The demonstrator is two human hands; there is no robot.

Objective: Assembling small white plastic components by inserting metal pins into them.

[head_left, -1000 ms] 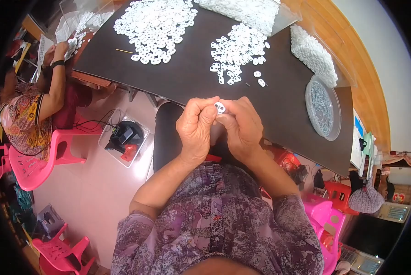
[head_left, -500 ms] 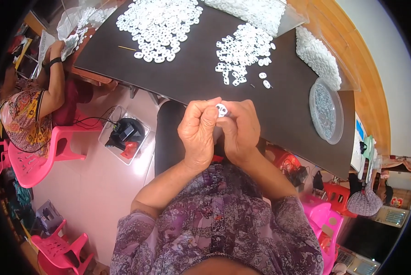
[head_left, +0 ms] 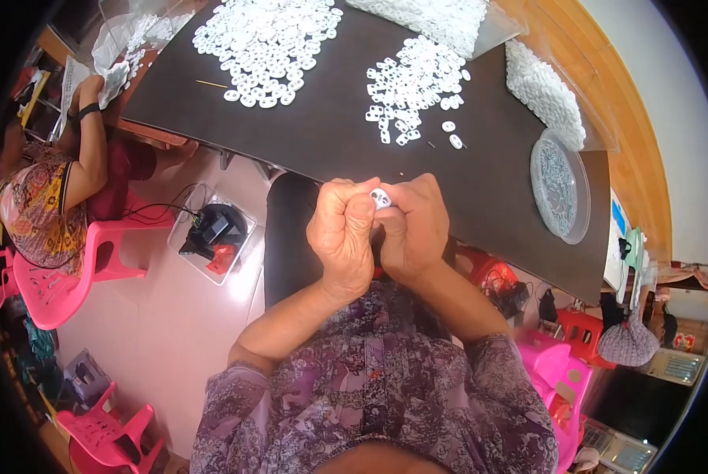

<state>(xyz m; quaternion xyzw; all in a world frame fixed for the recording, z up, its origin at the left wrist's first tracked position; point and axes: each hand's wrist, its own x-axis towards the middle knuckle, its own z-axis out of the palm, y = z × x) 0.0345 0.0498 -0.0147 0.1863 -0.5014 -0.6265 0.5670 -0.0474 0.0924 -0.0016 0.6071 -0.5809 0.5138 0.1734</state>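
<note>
Between my two hands, just off the table's near edge, is a small white oval plastic piece [head_left: 381, 198] with dark holes. My left hand [head_left: 342, 233] is closed, pinching the piece from the left with thumb and finger. From the other side my right hand [head_left: 417, 225] is closed on the same piece, its fingers mostly curled out of sight. Farther off on the dark table [head_left: 322, 134] lie a big heap of white oval pieces with holes [head_left: 267, 47] and a smaller heap of white pieces [head_left: 417, 83]. A loose white oval [head_left: 456, 141] rests near two tiny dark pins.
A round clear tub [head_left: 541, 186] of small metal pins stands at the right. Clear bins of white parts [head_left: 543, 95] line the back. A thin yellowish stick [head_left: 211, 84] lies at left. Beyond it a co-worker [head_left: 50, 197] sits on a pink chair [head_left: 61, 296].
The white piece has turned slightly and sunk a little between my fingers. My hands stay nearly in place; the table has shifted slightly left in view.
</note>
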